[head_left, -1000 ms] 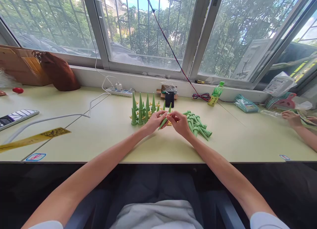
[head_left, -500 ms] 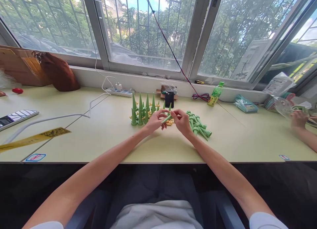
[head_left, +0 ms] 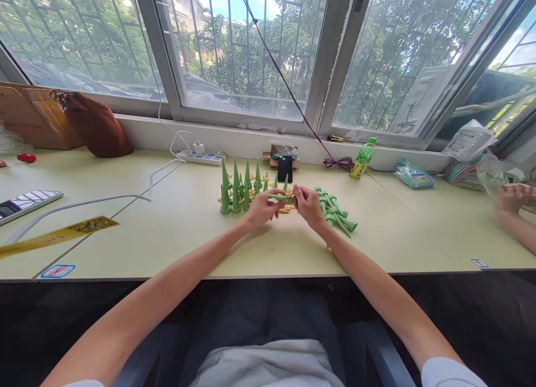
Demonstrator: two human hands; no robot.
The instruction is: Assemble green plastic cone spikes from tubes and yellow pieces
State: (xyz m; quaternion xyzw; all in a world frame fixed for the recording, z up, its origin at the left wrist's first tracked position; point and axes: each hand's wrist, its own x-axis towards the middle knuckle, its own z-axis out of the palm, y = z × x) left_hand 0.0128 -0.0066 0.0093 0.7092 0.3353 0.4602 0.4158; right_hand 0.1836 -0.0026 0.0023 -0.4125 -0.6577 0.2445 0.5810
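My left hand (head_left: pixel 263 207) and my right hand (head_left: pixel 309 204) meet over the pale table (head_left: pixel 176 236), both pinched on one green cone (head_left: pixel 281 197) held level between them. Behind the left hand stand several upright green cones (head_left: pixel 237 187) in a cluster. Small yellow pieces (head_left: pixel 288 208) lie scattered under and around the hands. To the right of my right hand is a pile of green cones lying down (head_left: pixel 337 214).
A black phone (head_left: pixel 285 168) leans at the windowsill behind the cones. A power strip (head_left: pixel 200 157) and white cable (head_left: pixel 104 198) run left. A green bottle (head_left: pixel 362 159) stands at the back right. Another person's hand (head_left: pixel 511 200) works at the far right.
The cone in my hands has turned from slanted to nearly level and risen a little. The other person's hand at the right has lifted a clear bag.
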